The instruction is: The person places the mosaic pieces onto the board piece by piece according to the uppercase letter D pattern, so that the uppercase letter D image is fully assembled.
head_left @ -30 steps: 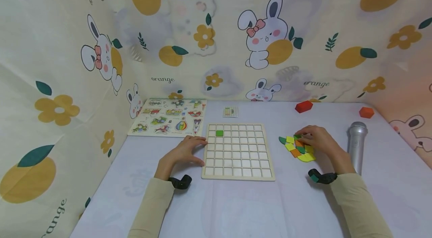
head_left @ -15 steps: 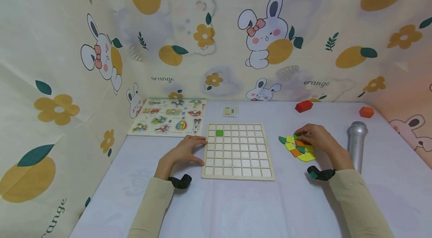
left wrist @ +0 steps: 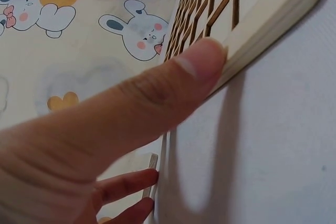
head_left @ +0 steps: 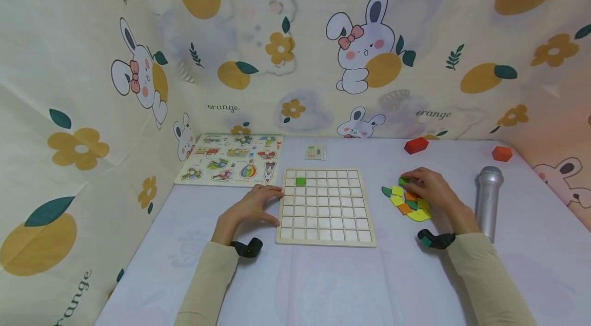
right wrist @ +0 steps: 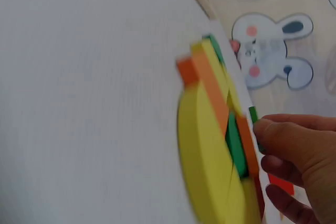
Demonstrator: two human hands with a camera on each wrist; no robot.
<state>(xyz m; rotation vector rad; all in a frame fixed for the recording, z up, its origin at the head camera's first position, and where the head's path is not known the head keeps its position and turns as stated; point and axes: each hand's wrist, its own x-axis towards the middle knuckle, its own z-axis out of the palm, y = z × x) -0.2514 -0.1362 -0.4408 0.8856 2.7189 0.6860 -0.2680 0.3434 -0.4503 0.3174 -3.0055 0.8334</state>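
A wooden grid board [head_left: 325, 244] lies mid-table with a green square tile [head_left: 300, 181] in its top row. My left hand [head_left: 249, 210] rests at the board's left edge, its thumb touching the rim in the left wrist view and its fingers spread. At the right, my right hand [head_left: 436, 190] pinches a small green piece [right wrist: 253, 115] between thumb and finger, just above a pile of flat wooden pieces. The pile holds yellow pieces [head_left: 419, 215], orange pieces [head_left: 404, 209] and green ones [head_left: 386, 192]. Part of it is hidden under the right hand.
A picture puzzle board [head_left: 231, 159] lies back left, with a small patterned card [head_left: 316, 152] to its right. A red block [head_left: 416, 146] and an orange-red block [head_left: 501, 153] sit at the back right. A silver microphone [head_left: 488, 203] lies beside my right forearm.
My right hand has shifted slightly left and away from me, and the green piece has come up off the pile with it. The left hand has stayed at the board.
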